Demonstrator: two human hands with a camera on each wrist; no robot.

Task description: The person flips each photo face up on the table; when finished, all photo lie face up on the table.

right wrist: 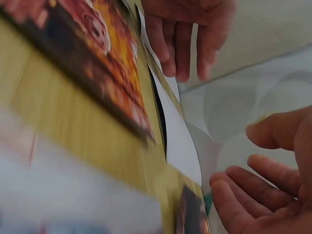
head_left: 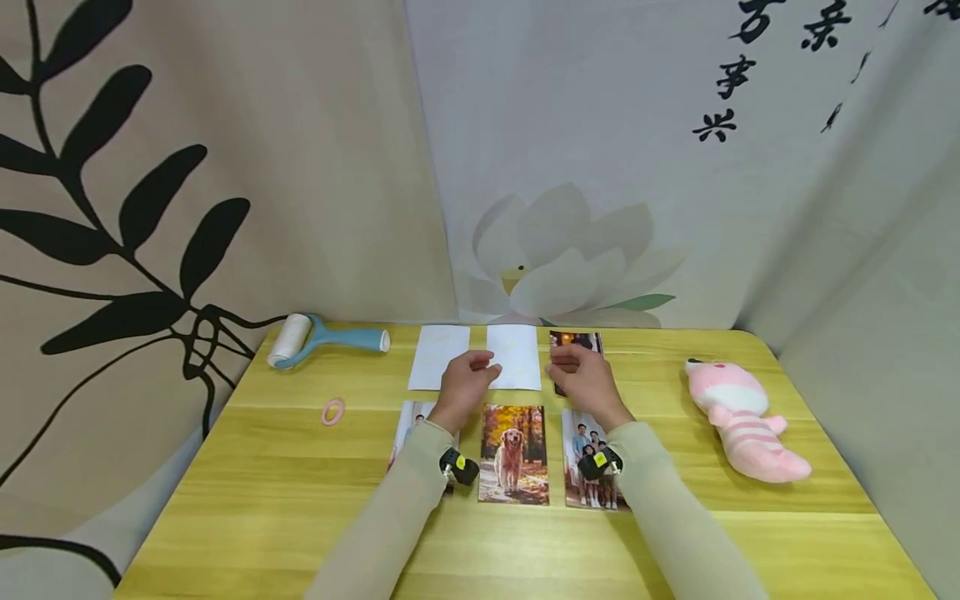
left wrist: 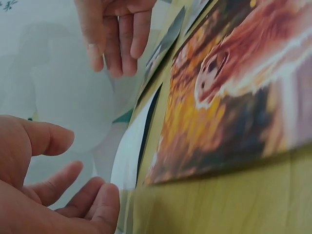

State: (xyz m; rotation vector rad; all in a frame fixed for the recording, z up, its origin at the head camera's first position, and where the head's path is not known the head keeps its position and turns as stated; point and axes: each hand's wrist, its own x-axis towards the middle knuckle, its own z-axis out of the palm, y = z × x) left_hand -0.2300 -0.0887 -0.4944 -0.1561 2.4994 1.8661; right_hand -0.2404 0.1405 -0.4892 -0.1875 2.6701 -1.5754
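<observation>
My left hand [head_left: 467, 387] hovers by two blank white cards [head_left: 433, 354], its fingers loosely bent and holding nothing. My right hand [head_left: 588, 383] is over a dark photo [head_left: 588, 339] in the back row and partly covers it; its fingers, too, have nothing between them. In the left wrist view, thumb and fingers of the left hand [left wrist: 73, 190] stand apart. The right wrist view shows the same of the right hand [right wrist: 268, 180]. In the front row lie a dog photo [head_left: 512, 454], a family photo [head_left: 585, 442] under the right wrist, and another photo [head_left: 408, 417], mostly hidden by the left arm.
On the wooden table [head_left: 285, 517], a blue-handled lint roller [head_left: 348, 338] lies at the back left, with a pink ring [head_left: 332, 412] in front of it. A pink plush toy [head_left: 746, 425] lies on the right. Curtains hang behind the table.
</observation>
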